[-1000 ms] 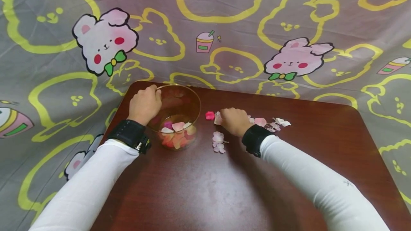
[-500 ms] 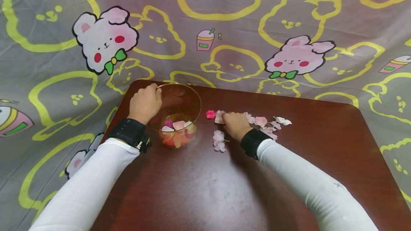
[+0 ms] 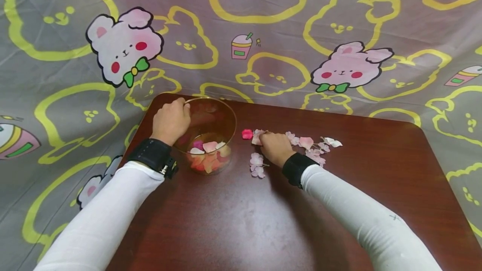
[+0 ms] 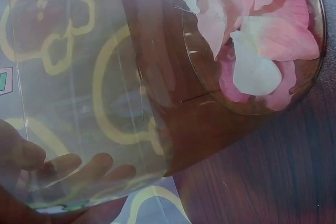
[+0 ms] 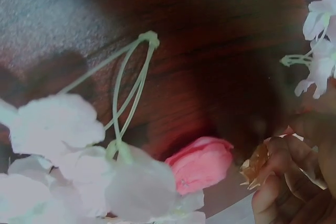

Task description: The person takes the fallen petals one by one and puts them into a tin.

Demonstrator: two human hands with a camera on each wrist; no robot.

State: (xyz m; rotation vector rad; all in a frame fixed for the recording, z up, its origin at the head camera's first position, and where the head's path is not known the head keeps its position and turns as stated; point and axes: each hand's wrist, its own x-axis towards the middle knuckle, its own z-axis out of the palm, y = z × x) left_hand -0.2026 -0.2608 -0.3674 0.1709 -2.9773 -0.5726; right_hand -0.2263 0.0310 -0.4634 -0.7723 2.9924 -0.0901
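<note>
My left hand (image 3: 171, 121) grips the rim of a clear, wide-mouthed vase (image 3: 234, 122) by its left side. In the left wrist view, the fingers (image 4: 94, 166) show through the transparent wall. Pink, white and orange petals (image 3: 208, 162) lie in the bottom of the vase. To its right, my right hand (image 3: 278, 149) is low over the table among scattered petals and blossoms. Its fingertips pinch a small crumpled tan piece (image 5: 257, 165), seen in the right wrist view; its kind is unclear. Pale pink petals (image 3: 257, 137) lie just at those fingertips.
On the brown table (image 3: 241, 221) a bright pink petal (image 3: 247, 134) lies between vase and right hand. A pale blossom sprig (image 3: 257, 164) lies nearer me. More blossoms (image 3: 316, 154) and a white petal (image 3: 333, 141) spread to the right. A patterned cloth (image 3: 271, 37) hangs behind the table.
My right hand has shifted very slightly, uncovering more of the blossoms to its right. The left hand and the vase stay in place.
</note>
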